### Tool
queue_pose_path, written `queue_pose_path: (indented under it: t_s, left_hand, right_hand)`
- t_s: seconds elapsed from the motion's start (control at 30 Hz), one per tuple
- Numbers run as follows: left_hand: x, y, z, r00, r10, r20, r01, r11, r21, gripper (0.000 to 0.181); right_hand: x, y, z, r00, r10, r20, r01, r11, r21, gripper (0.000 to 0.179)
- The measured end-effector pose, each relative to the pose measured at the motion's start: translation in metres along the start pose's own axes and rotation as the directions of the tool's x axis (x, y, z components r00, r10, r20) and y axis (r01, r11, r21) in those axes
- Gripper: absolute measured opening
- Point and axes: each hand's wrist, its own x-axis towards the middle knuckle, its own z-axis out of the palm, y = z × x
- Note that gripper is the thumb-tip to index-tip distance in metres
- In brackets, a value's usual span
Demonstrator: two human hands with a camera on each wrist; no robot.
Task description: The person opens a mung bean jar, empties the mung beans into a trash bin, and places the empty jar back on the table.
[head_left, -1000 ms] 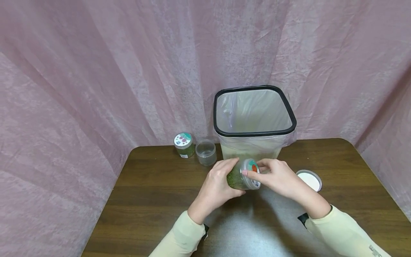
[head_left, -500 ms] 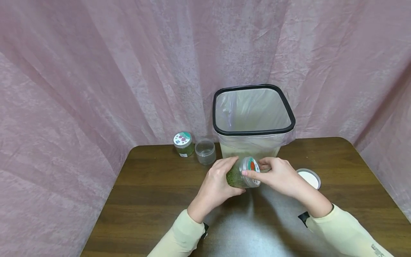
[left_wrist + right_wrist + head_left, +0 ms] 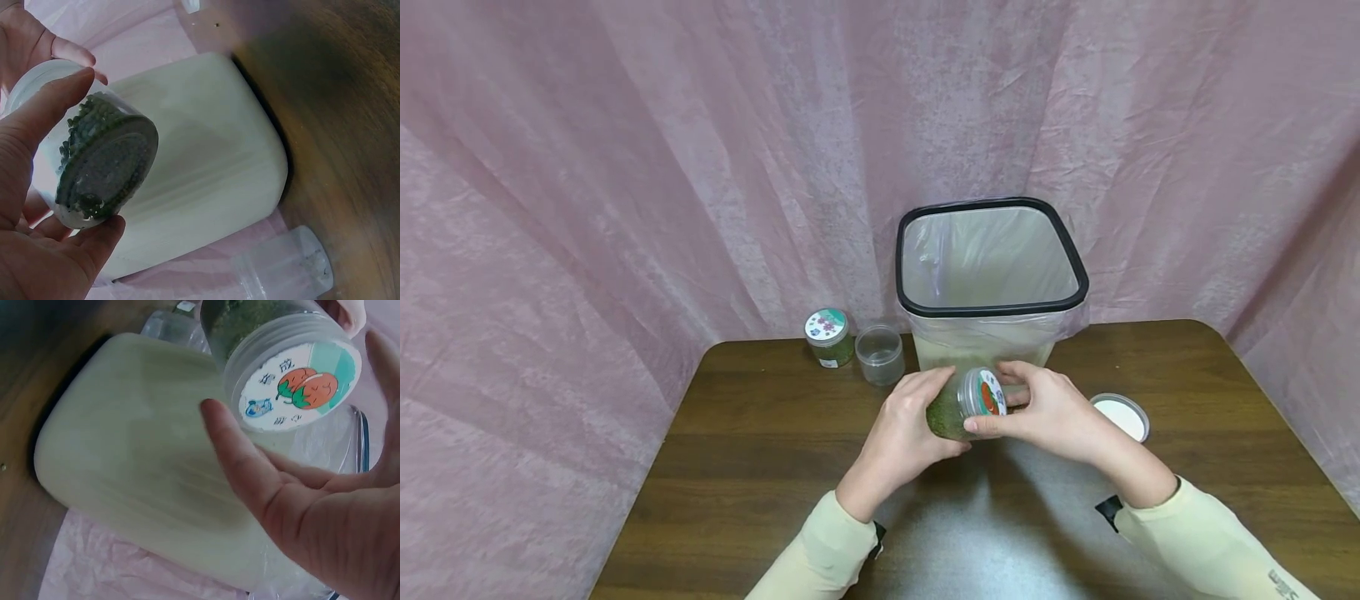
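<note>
In the head view my left hand (image 3: 901,421) grips a clear plastic jar (image 3: 946,412) of small green pellets, holding it tilted on its side above the table. Its lid (image 3: 990,393), with an orange fruit picture on a white and teal label, faces right. Around that lid my right hand (image 3: 1056,417) is spread. The right wrist view shows the lid (image 3: 300,387) between the thumb and fingers, with a gap at the fingertip (image 3: 212,409); whether the thumb touches is unclear. The jar's base (image 3: 112,169) faces the left wrist camera.
Behind the hands stands a pale bin (image 3: 977,346) with a black rim and clear liner. Left of it are an uncovered clear jar (image 3: 881,358) and a lidded jar (image 3: 830,340) of green pellets. A loose lid (image 3: 1120,417) lies right on the wooden table (image 3: 760,467).
The lid's label has turned counterclockwise as seen in the head view. My right thumb has shifted down and its fingers have spread wider around the lid. The left hand keeps its grip.
</note>
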Motion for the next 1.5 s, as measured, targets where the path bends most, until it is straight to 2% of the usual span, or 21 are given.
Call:
queue_pose_path:
  t_s: [0.13, 0.23, 0.37, 0.5, 0.6, 0.7, 0.8, 0.9, 0.97, 1.13, 1.37, 1.5]
  left_hand:
    - [0.000, 0.000, -0.001, 1.000, -0.001, 0.002, 0.001, 1.000, -0.002, 0.091]
    - [0.000, 0.000, -0.001, 1.000, 0.006, 0.005, -0.006, 1.000, 0.000, 0.091]
    - [0.000, 0.000, -0.001, 1.000, 0.003, 0.011, -0.003, 1.000, 0.002, 0.091]
    - [0.000, -0.001, 0.000, 1.000, -0.004, 0.006, 0.004, 1.000, 0.002, 0.091]
    - [0.001, -0.001, 0.000, 1.000, -0.002, -0.002, 0.002, 1.000, -0.003, 0.091]
    - [0.001, -0.001, 0.000, 1.000, 0.006, -0.007, -0.006, 1.000, -0.006, 0.092]
    - [0.002, -0.002, -0.001, 1.000, 0.009, -0.011, -0.010, 1.000, -0.006, 0.091]
    - [0.001, -0.002, -0.001, 1.000, 0.011, -0.009, -0.011, 1.000, -0.008, 0.090]
    - [0.001, -0.002, -0.001, 1.000, 0.012, -0.004, -0.012, 1.000, -0.009, 0.090]
    - [0.000, -0.004, 0.000, 1.000, 0.004, 0.007, -0.004, 1.000, -0.009, 0.090]
    - [-0.001, -0.006, 0.002, 1.000, -0.015, 0.018, 0.016, 1.000, -0.012, 0.090]
    - [-0.001, -0.009, 0.000, 1.000, -0.026, 0.005, 0.026, 1.000, -0.015, 0.092]
  right_hand:
    - [0.001, -0.003, 0.000, 0.999, 0.044, -0.028, -0.046, 0.998, -0.045, 0.085]
    - [0.001, -0.003, 0.001, 0.999, 0.029, -0.019, -0.029, 1.000, -0.006, 0.076]
    - [0.002, 0.000, 0.001, 0.999, -0.033, -0.004, 0.033, 0.997, 0.073, 0.082]
    - [0.003, 0.001, 0.001, 0.998, -0.060, -0.012, 0.061, 0.997, 0.055, 0.090]
    - [0.002, -0.002, 0.000, 0.999, -0.023, -0.027, 0.023, 1.000, 0.001, 0.095]
    - [0.002, -0.006, -0.001, 0.998, 0.046, -0.037, -0.047, 0.998, -0.047, 0.089]
    - [0.003, -0.008, -0.001, 0.994, 0.108, -0.023, -0.109, 0.992, -0.060, 0.080]
    - [0.004, -0.008, 0.001, 0.989, 0.148, -0.002, -0.148, 0.989, -0.031, 0.074]
    - [0.004, -0.007, 0.002, 0.991, 0.134, -0.012, -0.135, 0.990, -0.043, 0.074]
    - [0.005, -0.003, 0.004, 0.997, 0.042, -0.057, -0.048, 0.994, -0.094, 0.076]
    - [0.003, 0.005, 0.002, 0.999, -0.002, -0.046, 0.002, 1.000, -0.006, 0.078]
    - [0.000, 0.011, -0.003, 0.997, -0.020, -0.069, 0.021, 1.000, 0.015, 0.074]
